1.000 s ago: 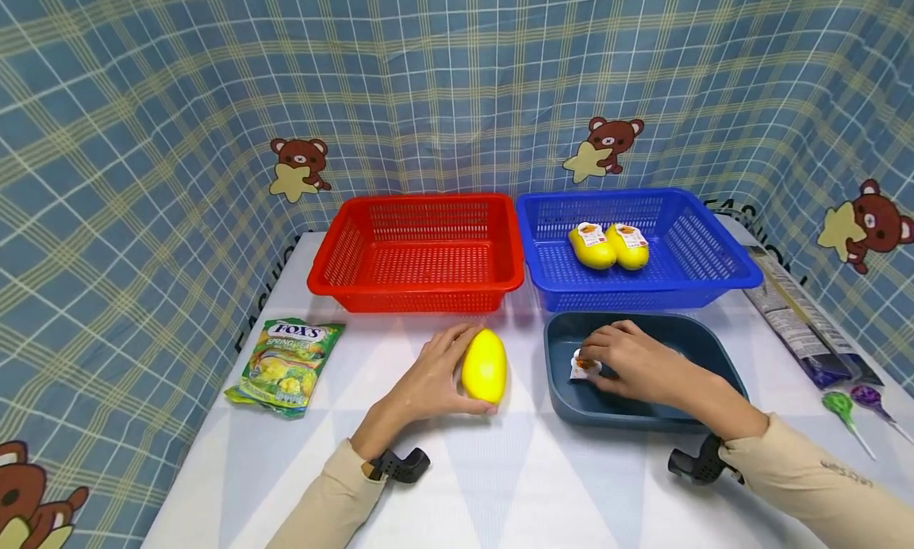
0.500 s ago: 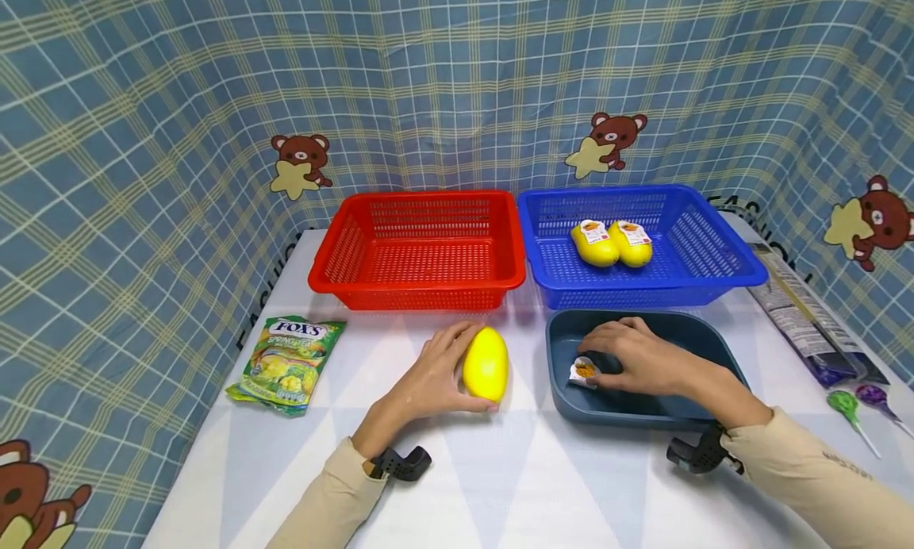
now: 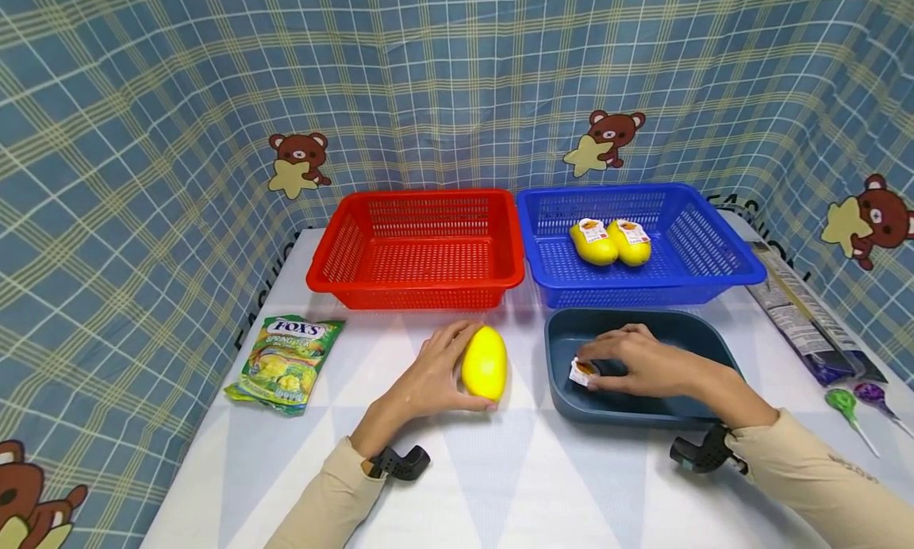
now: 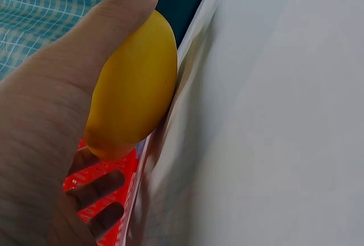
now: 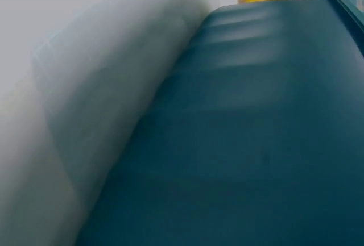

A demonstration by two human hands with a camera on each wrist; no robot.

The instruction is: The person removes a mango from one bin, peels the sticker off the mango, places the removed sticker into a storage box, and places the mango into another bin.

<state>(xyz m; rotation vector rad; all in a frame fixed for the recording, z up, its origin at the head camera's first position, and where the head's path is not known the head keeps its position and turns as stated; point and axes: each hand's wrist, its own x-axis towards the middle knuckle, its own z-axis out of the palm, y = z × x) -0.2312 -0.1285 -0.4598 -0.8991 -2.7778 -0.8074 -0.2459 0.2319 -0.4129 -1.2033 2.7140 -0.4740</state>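
Observation:
In the head view, my left hand (image 3: 435, 374) grips a yellow mango (image 3: 485, 363) on the table, the thumb on its near side and fingers behind. The left wrist view shows the same mango (image 4: 136, 81) under the thumb, with the other fingers spread below. My right hand (image 3: 646, 365) reaches into a dark teal tub (image 3: 571, 412). Its thumb and forefinger pinch a small white label (image 3: 582, 372) with an orange picture. The right wrist view shows only the tub's outer wall (image 5: 227, 121); the right hand is hidden there.
Behind stand a red basket (image 3: 421, 299) and a blue basket (image 3: 685, 271) holding two labelled mangoes (image 3: 595, 243). A green candy bag (image 3: 289, 364) lies left. At right are a grey-purple packet (image 3: 803, 315), a green lollipop (image 3: 842, 404) and a purple lollipop (image 3: 871, 394).
In the tub, the right hand's fingers have shifted slightly, and the label has turned and shows more of its face. The left hand and its mango have stayed in place.

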